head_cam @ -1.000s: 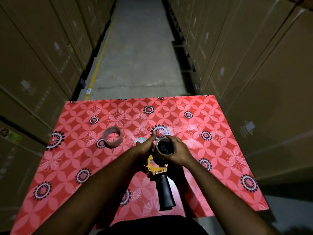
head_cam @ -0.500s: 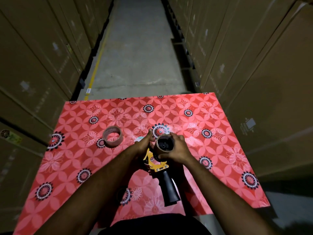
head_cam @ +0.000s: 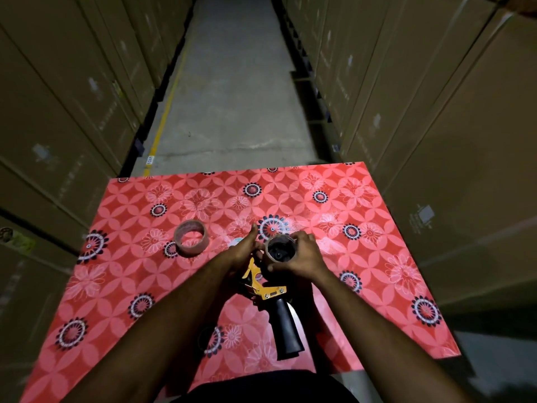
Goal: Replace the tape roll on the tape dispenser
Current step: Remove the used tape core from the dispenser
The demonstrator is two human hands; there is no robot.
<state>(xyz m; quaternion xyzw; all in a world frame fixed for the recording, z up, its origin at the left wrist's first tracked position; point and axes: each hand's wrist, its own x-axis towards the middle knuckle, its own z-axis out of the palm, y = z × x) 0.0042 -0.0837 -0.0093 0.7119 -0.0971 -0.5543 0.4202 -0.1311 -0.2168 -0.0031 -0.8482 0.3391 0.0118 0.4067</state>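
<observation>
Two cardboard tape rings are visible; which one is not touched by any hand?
The pinkish tape ring lying flat on the red floral table, left of both hands. The other brown ring sits on the dispenser, gripped by the right hand.

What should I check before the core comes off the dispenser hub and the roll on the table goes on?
1. Core gripped: right hand is wrapped around the cardboard core on the hub. Ok.
2. Dispenser steadied: left hand holds the tape dispenser at its yellow frame; black handle points toward the person. Ok.
3. Core free of the hub: cannot tell; the hand hides the seating.
4. Replacement ready: tape roll lies flat on the red table, to the left, untouched. Ok.
5. Leftover tape on the core: cannot tell.
</observation>
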